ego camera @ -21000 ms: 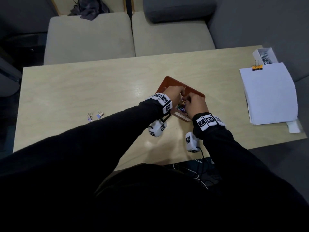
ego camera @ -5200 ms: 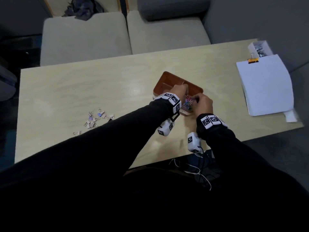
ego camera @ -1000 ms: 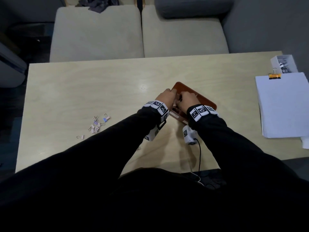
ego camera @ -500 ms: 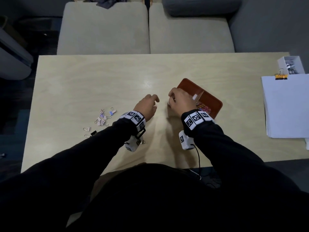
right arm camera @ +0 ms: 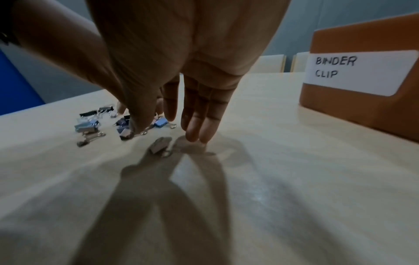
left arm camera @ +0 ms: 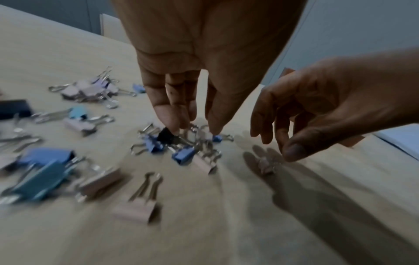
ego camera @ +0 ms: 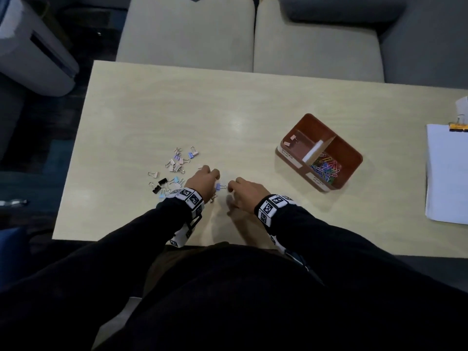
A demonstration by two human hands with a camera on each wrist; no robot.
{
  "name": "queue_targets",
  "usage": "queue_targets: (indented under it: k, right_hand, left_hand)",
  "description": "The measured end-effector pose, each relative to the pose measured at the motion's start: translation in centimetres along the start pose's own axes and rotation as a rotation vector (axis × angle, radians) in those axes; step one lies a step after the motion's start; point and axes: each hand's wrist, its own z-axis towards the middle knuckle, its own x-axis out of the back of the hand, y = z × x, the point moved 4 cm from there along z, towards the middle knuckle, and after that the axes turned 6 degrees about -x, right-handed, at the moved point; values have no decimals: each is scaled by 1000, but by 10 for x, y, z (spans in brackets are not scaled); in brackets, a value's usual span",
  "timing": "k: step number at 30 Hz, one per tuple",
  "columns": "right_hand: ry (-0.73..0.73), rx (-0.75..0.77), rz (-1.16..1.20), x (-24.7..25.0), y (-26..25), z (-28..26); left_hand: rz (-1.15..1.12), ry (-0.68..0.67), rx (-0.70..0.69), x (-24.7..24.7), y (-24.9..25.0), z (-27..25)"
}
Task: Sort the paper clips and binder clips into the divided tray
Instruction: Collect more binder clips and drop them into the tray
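Note:
The brown divided tray (ego camera: 352, 154) stands on the right of the table. Its left compartment, labelled BINDER CLIP (right arm camera: 360, 71), holds pink binder clips (ego camera: 290, 143); coloured paper clips (ego camera: 325, 169) fill the right one. A loose pile of binder clips (ego camera: 176, 164) lies at the left. My left hand (ego camera: 212, 177) reaches down with straight fingers (left arm camera: 172, 116), which touch a black clip (left arm camera: 166, 135) in a small cluster. My right hand (ego camera: 231, 190) hovers beside it, holding nothing, with its fingertips (right arm camera: 195, 136) near a pink clip (right arm camera: 161, 146). A blue clip (ego camera: 219, 186) lies between the hands.
A stack of white paper (ego camera: 445, 178) with an orange clip (ego camera: 457, 126) lies at the table's right edge, and a small white box (ego camera: 462, 107) behind it. Beige sofa cushions (ego camera: 253, 34) run along the far side. The table's front edge is just below my wrists.
Both hands have moved left, away from the tray and over to the binder clips. The tray now stands uncovered, and the head view has shifted left.

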Motion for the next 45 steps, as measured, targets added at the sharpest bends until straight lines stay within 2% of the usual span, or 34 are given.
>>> queue_targets:
  k: [6,12,17,23,28,32,34,37,42,45]
  right_hand:
    - [-31,41,-77,-22,-8,8]
    - [-54,19,-29,-28,-8,12]
    - [-56,-70,119,-23,-5,15]
    - [-75,-185,305,-20,3,24]
    - [-127,-183,345,-24,-6,29]
    - [-151,-126,304,-28,-21,33]
    - [-143,-67,285,-29,-29,34]
    - [-102,4,191,-32,-38,31]
    - [-125,0,38,-36,-47,33]
    - [-110,9,-1,-36,-53,36]
  left_hand:
    - [-14,17,-47,-9,-3,-11]
    - [-2,59,-54,-13,5,-9]
    - [-164,106,-34,-6,-5,-11]
    - [-388,181,82,13,-34,-26]
    - [-456,197,162,16,-49,-36]
    - [-514,139,145,10,-48,-38]
    - [-482,89,111,6,-46,-38]
    - [-348,97,74,6,-45,-40]
    - [-59,33,41,-11,-45,-46]
    - [12,14,39,-17,-41,-45]
